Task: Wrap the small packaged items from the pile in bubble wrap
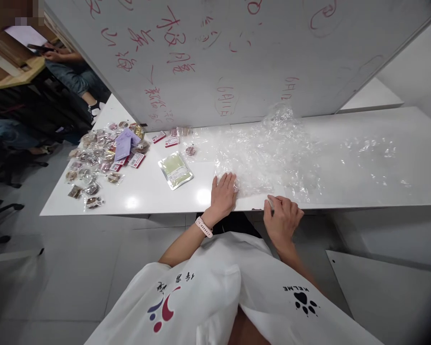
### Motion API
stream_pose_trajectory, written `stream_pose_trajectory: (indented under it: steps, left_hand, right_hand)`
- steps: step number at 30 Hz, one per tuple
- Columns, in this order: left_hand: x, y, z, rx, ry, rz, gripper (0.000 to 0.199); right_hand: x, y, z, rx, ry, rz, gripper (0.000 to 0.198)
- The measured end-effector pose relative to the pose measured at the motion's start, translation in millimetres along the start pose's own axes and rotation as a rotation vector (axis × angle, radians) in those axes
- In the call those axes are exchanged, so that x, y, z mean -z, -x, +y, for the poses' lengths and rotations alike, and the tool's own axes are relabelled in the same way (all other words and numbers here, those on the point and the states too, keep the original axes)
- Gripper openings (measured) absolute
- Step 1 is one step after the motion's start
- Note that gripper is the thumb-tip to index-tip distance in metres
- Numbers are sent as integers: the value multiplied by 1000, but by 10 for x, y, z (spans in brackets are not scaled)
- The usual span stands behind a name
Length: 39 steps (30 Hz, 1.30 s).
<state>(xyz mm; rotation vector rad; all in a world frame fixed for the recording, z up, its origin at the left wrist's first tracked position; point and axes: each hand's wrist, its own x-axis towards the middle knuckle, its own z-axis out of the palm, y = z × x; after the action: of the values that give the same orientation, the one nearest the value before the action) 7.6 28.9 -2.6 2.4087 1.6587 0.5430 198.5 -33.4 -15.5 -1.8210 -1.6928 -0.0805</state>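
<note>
Left hand [223, 194] flat on clear film at a white table

Palm down, its fingers straight and close together, a worker's left hand rests on the near left edge of crumpled clear plastic film [269, 148]. A pale wristband [204, 227] circles that wrist. The right hand [283, 218] bends its fingers over the table's near edge, just beside the film; whether they pinch anything cannot be told. The step in hand looks to be steadying and smoothing the film, and the next move would seem to call for a firm hold on its loose edge.

The film spreads over the middle of the white table [362, 191] and thins out toward the right. Left of it lie a silver-edged green pouch [175, 171], a small wrapped round piece [190, 151] and, farther left, a heap of little clear-wrapped packets [100, 143] topped by a lavender packet [124, 145]. A whiteboard [201, 96] marked in red handwriting stands along the back. Beyond, a seated person [70, 74] holds a dark object above grey floor tiles [82, 268].
</note>
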Motion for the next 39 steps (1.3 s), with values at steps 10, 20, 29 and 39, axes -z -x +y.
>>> stream_pose_trajectory:
  steps: [10,20,29,39]
  left_hand:
    - [10,82,-57,-50,37,-64,47]
    - [283,364,-391,-173,404,13,54]
    - [363,45,-311,309,413,69,27]
    - [277,-154,-326,197,690,-24,51]
  right_hand:
    - [-324,-518,-517,391,-499,-457,48]
    - [-397,-569,-306,583,-462,-520,49]
    - [-473,-664,-510,154,-498,-516,44]
    - [-656,-782,-426,48,-606,-332,40]
